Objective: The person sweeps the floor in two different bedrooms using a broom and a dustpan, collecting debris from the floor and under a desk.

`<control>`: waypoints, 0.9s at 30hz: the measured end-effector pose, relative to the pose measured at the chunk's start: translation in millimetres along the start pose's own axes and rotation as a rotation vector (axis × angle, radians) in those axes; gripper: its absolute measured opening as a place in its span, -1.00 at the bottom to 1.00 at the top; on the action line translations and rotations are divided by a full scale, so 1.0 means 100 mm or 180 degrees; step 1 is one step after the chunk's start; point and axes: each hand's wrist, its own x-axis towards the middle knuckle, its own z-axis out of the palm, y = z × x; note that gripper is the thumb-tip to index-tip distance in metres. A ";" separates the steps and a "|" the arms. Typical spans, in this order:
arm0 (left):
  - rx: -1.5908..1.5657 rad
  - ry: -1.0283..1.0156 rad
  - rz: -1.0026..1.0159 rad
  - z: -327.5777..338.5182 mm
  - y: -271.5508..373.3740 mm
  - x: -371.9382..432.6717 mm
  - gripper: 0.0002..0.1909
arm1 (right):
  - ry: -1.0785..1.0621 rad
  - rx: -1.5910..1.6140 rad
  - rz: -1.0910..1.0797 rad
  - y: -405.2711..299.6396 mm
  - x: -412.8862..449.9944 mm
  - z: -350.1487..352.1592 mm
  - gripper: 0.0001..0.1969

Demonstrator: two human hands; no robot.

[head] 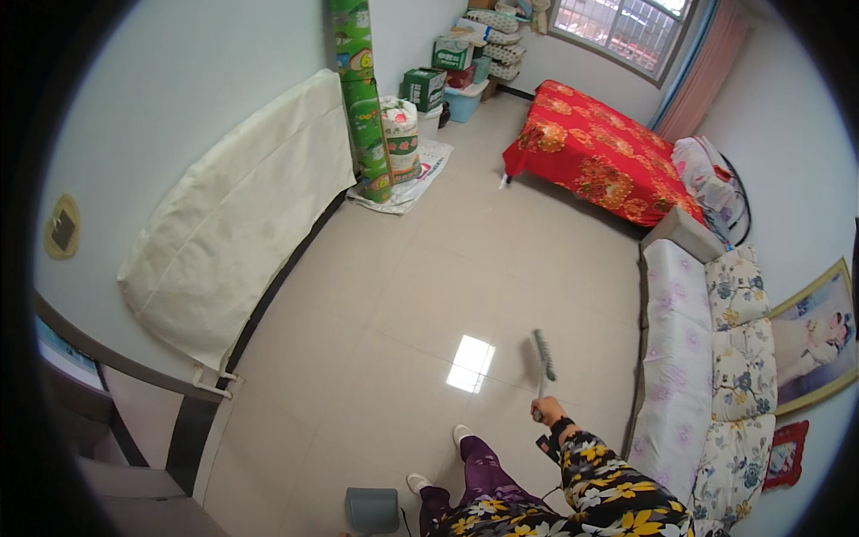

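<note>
My right hand [549, 410] grips the handle of a hand brush [544, 356] with grey-green bristles. The brush points away from me over the tiled floor, bristles facing right; whether they touch the tiles I cannot tell. A dark band circles my right wrist, and a small dark device [547, 448] hangs just below it. At the bottom edge, left of my feet, is a grey dustpan [372, 510]. Only a sliver of what seems to be my left hand [344, 534] shows beside it, so its grip is hidden.
A sofa with a lilac-patterned cover [674, 376] lines the right side. Beyond it stands a bed under a red floral cover [597, 154]. Along the left are a cream-covered panel [248, 221], a rolled green mat [366, 114], a full sack [402, 144] and stacked boxes [424, 89].
</note>
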 end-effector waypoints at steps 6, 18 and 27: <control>-0.0104 -0.0245 -0.0422 -0.13 0.43 0.10 -0.73 | 0.0374 0.0116 0.0299 0.33 0.86 -0.06 -0.87; -0.0132 -0.0166 -0.0714 0.07 0.95 0.24 -0.73 | -0.2029 0.0992 0.0112 -1.27 0.07 0.78 -0.69; 0.0230 0.0026 -0.0665 0.09 1.12 0.55 -0.82 | -0.2403 0.2783 0.0470 -1.39 0.19 0.55 -0.65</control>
